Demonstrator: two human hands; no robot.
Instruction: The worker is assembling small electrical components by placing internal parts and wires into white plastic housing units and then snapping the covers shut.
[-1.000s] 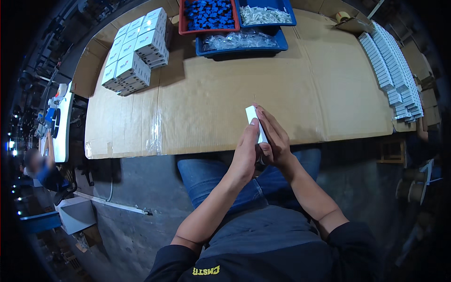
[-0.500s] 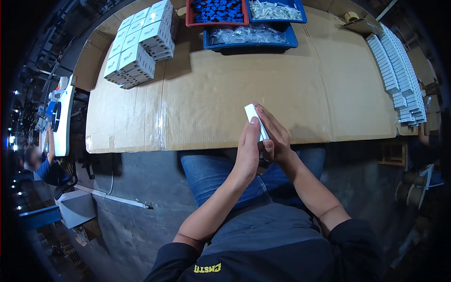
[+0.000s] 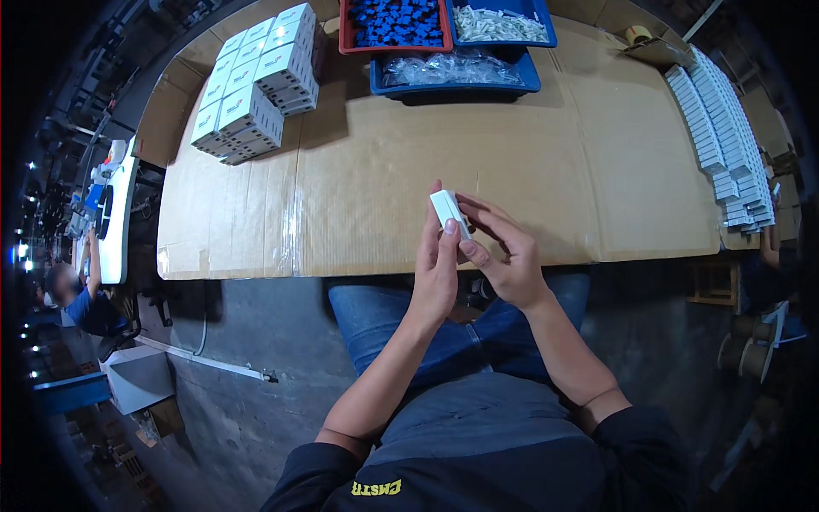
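Note:
A small white box [image 3: 446,206] is held between my two hands, above the near edge of the cardboard-covered table [image 3: 375,205]. My left hand [image 3: 435,264] is closed round its left side, the thumb lying along the face toward me. On the other side my right hand [image 3: 508,252] grips it with bent fingers and thumb, close to its lower right edge. The fingers behind the box are partly hidden.
White boxes [image 3: 247,111] are stacked at the far left. At the back stand a red tray [image 3: 394,49] of blue parts, a blue tray [image 3: 553,34] of small white pieces and another blue tray [image 3: 456,92] of clear bags. Small white boxes [image 3: 721,128] line the right edge.
The white box has moved slightly left and tilted. My right hand, earlier flat against it, has drawn back with its fingers bent and its thumb on the box.

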